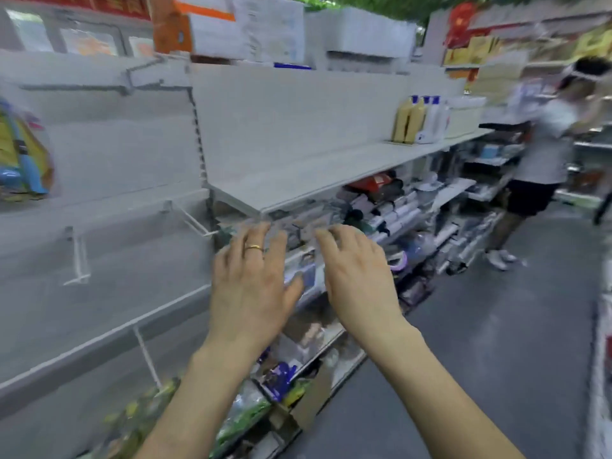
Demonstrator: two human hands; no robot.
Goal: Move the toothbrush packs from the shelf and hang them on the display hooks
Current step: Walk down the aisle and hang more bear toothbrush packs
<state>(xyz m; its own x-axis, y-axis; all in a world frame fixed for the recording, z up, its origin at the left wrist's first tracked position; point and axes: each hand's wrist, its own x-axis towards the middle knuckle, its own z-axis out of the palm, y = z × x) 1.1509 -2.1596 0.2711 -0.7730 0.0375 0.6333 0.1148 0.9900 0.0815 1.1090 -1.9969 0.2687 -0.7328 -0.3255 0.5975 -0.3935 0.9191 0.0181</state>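
Head view, and the picture is blurred by motion. Both arms reach forward to the store rack. The left hand (pixel 251 293) is flat, back up, with its fingers spread a little and nothing in it; a gold ring (pixel 253 248) sits on one finger. The right hand (pixel 359 286) is just beside it, also relaxed with straight fingers, and it holds nothing.

The fingertips of both hands are near the front edge of a white shelf (pixel 298 180), just below it. Behind the fingertips, on the level under this shelf, lie clear packs (pixel 299 228). They are too blurred to tell what is inside them. I cannot tell whether any finger touches them.

Left of the hands is a white back panel (pixel 116 154) with thin white hooks (pixel 78 256) sticking out from it. The hooks near the hands carry nothing. At the far left edge a colourful bag (pixel 23 154) hangs on the panel.

On the far end of the shelf stand some bottles (pixel 410 119), yellow and white. The lower levels of the rack are full of mixed goods, not clear enough to name. At the right, on the grey floor (pixel 496 326), stands another person (pixel 543 150) in a white shirt and dark shorts, well apart from the hands.
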